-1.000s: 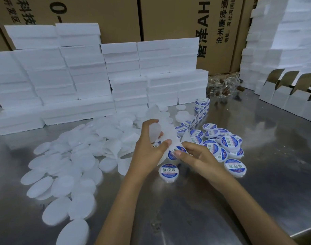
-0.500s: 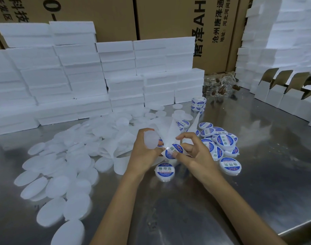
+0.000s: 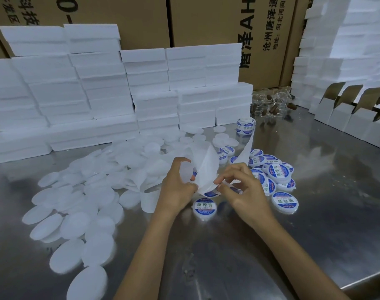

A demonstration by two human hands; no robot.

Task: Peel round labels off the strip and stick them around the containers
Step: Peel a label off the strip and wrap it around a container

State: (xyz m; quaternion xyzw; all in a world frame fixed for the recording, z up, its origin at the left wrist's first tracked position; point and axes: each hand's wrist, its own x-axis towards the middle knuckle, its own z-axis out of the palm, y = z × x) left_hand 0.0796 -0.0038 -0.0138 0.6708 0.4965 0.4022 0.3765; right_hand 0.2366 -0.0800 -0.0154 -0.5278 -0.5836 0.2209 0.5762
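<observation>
Head view showed the left hand [image 3: 177, 187] grasping a container [image 3: 185, 172] and the strip [image 3: 206, 167], while the right hand [image 3: 243, 187] pinched a label [image 3: 210, 193] on it.

Left on the steel table [image 3: 314, 234]: loose white plastic discs [image 3: 76, 213]. Right: blue-labelled round containers [image 3: 277, 172]. Behind: stacked white foam blocks [image 3: 98, 87], then brown cardboard cartons [image 3: 206, 20]. Centre: white backing strip [image 3: 206, 167], between both hands.

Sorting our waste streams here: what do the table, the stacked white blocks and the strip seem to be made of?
Table: likely stainless steel, brushed and glossy, since it mirrors the boxes. White blocks: probably foam, matte with rough, crumbly edges. Strip, held by the left hand: thin glossy release paper, judging by how it curls and lets light through.
</observation>
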